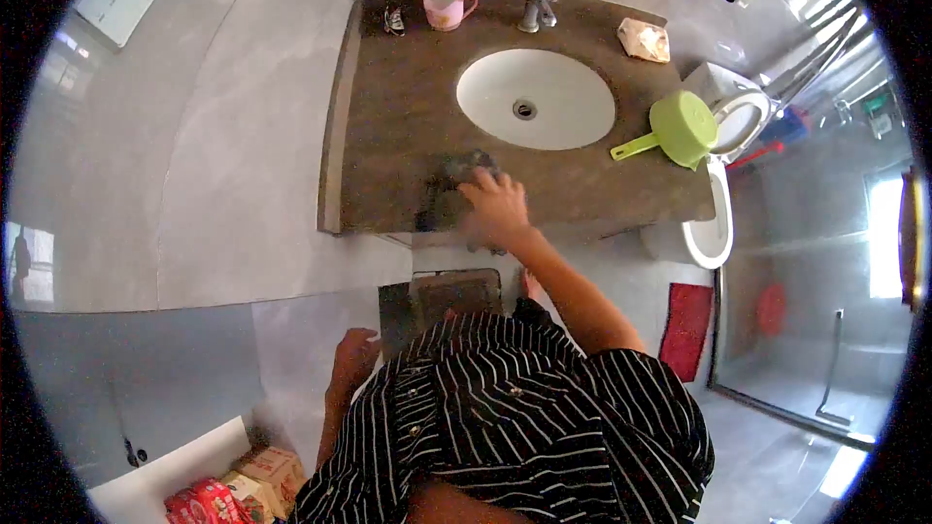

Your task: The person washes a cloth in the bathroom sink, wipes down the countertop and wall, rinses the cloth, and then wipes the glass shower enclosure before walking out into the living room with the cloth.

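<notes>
My right hand [497,206] reaches over the front of the brown countertop [388,136], left of the white oval sink basin [582,102]. Under its fingers lies a dark cloth [474,163], crumpled and blurred, near the counter's front edge. The fingers press down on the cloth and grip part of it. My left hand [357,349] hangs low beside my body, away from the counter. Its fingers are loosely bent and apart, with nothing visible in them.
A chrome faucet [537,2] stands behind the basin. A pink cup [445,10] with a green stick is at back left. At right are a crumpled packet [645,40], a green dipper [682,128] and a toilet [716,223]. A mat [461,296] lies below.
</notes>
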Action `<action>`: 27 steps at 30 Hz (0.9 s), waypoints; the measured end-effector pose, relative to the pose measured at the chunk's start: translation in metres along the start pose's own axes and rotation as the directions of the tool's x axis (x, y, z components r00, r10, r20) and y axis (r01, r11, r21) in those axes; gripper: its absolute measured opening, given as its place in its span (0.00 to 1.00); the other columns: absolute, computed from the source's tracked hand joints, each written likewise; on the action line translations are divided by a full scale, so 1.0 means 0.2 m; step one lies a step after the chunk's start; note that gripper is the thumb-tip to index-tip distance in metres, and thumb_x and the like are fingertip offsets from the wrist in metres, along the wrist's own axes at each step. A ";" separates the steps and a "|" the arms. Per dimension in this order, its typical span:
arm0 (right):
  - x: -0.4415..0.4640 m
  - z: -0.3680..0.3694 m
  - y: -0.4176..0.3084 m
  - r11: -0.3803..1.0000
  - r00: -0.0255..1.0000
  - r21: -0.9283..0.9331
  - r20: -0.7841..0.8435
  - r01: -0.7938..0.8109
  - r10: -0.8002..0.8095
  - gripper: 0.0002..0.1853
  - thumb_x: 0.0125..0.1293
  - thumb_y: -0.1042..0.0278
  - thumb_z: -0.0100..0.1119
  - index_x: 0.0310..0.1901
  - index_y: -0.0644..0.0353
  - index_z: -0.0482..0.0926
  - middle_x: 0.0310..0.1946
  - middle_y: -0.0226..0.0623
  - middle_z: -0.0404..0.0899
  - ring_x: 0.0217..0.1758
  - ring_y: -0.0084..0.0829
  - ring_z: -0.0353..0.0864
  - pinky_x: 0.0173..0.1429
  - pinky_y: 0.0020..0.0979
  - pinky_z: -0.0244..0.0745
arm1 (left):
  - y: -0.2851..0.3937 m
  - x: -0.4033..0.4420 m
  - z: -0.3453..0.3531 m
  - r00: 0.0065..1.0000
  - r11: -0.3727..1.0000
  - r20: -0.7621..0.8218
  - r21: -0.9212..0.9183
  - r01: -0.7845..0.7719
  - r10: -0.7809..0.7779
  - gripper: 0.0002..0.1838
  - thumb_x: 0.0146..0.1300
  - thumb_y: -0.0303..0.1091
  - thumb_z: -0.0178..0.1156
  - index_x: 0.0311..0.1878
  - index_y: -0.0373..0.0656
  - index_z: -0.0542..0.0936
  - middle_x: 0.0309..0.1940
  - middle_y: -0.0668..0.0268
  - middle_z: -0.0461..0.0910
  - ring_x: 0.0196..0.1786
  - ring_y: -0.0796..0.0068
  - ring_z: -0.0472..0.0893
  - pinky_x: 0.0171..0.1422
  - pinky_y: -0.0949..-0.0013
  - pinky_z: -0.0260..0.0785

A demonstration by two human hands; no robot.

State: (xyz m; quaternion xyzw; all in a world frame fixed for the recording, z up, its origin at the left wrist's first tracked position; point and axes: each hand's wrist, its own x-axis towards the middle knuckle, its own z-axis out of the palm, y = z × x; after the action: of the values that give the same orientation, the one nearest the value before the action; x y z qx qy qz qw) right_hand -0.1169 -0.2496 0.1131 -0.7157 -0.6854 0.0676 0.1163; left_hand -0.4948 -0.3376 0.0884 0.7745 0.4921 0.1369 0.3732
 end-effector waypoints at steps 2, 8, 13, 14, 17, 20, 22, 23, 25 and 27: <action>-0.02 -0.01 0.19 0.996 0.996 -0.032 -0.034 -0.081 0.080 0.26 0.47 0.58 0.64 0.53 0.45 0.74 0.56 0.34 0.64 0.55 0.46 0.65 0.51 0.48 0.66 | 0.04 0.02 0.04 0.995 0.994 0.017 0.060 0.093 -0.094 0.10 0.57 0.29 0.61 0.41 0.37 0.77 0.38 0.53 0.76 0.33 0.60 0.80 0.35 0.64 0.74; 0.16 -0.06 0.55 0.970 0.965 0.068 -0.107 -0.232 0.238 0.30 0.51 0.54 0.65 0.55 0.53 0.69 0.53 0.43 0.64 0.54 0.51 0.66 0.50 0.49 0.72 | 0.23 0.25 0.24 1.000 0.995 -0.012 0.102 0.024 -0.023 0.11 0.56 0.28 0.60 0.43 0.38 0.77 0.39 0.52 0.76 0.37 0.59 0.80 0.41 0.62 0.73; 0.41 -0.09 0.49 0.880 0.991 0.457 -0.079 0.130 -0.106 0.33 0.50 0.57 0.65 0.58 0.55 0.66 0.57 0.47 0.62 0.56 0.54 0.64 0.55 0.50 0.68 | 0.63 0.61 0.36 0.988 0.991 -0.091 -0.030 -0.131 0.128 0.12 0.54 0.27 0.61 0.42 0.38 0.78 0.40 0.54 0.77 0.41 0.60 0.79 0.43 0.65 0.73; 0.43 -0.12 0.48 0.887 0.986 0.431 -0.094 0.165 -0.138 0.31 0.51 0.57 0.64 0.57 0.54 0.67 0.57 0.45 0.64 0.56 0.53 0.65 0.56 0.48 0.68 | 0.73 0.65 0.39 0.987 0.997 -0.149 -0.031 -0.065 0.059 0.12 0.54 0.29 0.61 0.42 0.38 0.78 0.38 0.56 0.77 0.39 0.62 0.79 0.42 0.66 0.73; 0.46 -0.23 0.54 0.904 0.961 0.347 0.029 0.250 -0.276 0.30 0.52 0.57 0.62 0.58 0.54 0.68 0.56 0.44 0.67 0.58 0.49 0.66 0.58 0.45 0.67 | 0.81 0.72 0.44 0.977 0.985 -0.185 0.153 -0.082 0.110 0.13 0.54 0.28 0.61 0.44 0.38 0.77 0.38 0.57 0.77 0.38 0.62 0.79 0.42 0.67 0.73; 0.61 -0.30 0.77 0.783 0.864 0.493 0.116 0.379 -0.491 0.34 0.55 0.39 0.57 0.59 0.52 0.69 0.57 0.47 0.70 0.58 0.50 0.69 0.57 0.44 0.70 | 0.87 0.73 0.47 0.985 0.994 -0.143 0.033 0.106 -0.100 0.14 0.54 0.29 0.61 0.45 0.39 0.76 0.37 0.57 0.77 0.37 0.62 0.79 0.41 0.65 0.73; 0.82 -0.39 0.91 0.743 0.989 0.669 -0.100 -0.011 0.104 0.25 0.53 0.55 0.64 0.51 0.58 0.76 0.43 0.45 0.78 0.45 0.36 0.78 0.47 0.38 0.73 | 0.87 0.74 0.49 0.976 0.987 -0.152 0.010 0.158 -0.154 0.14 0.54 0.29 0.61 0.45 0.39 0.76 0.37 0.57 0.77 0.37 0.62 0.79 0.41 0.65 0.73; 0.95 -0.48 1.00 0.643 0.933 0.762 -0.172 -0.077 0.315 0.20 0.54 0.61 0.64 0.47 0.60 0.77 0.33 0.41 0.80 0.35 0.34 0.79 0.38 0.36 0.73 | 0.84 0.76 0.50 0.972 0.986 -0.169 -0.020 0.163 -0.164 0.14 0.54 0.30 0.62 0.45 0.39 0.76 0.37 0.57 0.77 0.37 0.62 0.79 0.40 0.66 0.72; 1.22 -0.60 1.14 0.355 0.905 0.935 -0.169 0.022 0.391 0.21 0.57 0.67 0.61 0.52 0.60 0.73 0.33 0.42 0.79 0.36 0.32 0.78 0.39 0.34 0.72 | 0.76 0.85 0.48 0.970 0.990 -0.201 -0.037 0.135 -0.140 0.16 0.55 0.31 0.62 0.47 0.39 0.76 0.37 0.57 0.78 0.36 0.63 0.79 0.41 0.66 0.72; 1.42 -0.60 1.27 0.401 0.944 0.914 -0.187 0.066 0.271 0.22 0.61 0.66 0.55 0.57 0.59 0.69 0.40 0.44 0.79 0.44 0.33 0.77 0.45 0.30 0.72 | 0.74 1.02 0.43 0.952 0.976 -0.234 -0.134 0.170 -0.198 0.21 0.56 0.35 0.63 0.52 0.39 0.73 0.40 0.55 0.77 0.39 0.63 0.79 0.42 0.67 0.72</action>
State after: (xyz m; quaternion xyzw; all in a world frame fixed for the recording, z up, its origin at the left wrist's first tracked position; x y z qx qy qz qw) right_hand 0.1741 0.0168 0.1799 -0.5785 -0.4644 0.3247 0.5867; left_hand -0.2492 -0.2341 0.1023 0.6800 0.5962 0.2240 0.3632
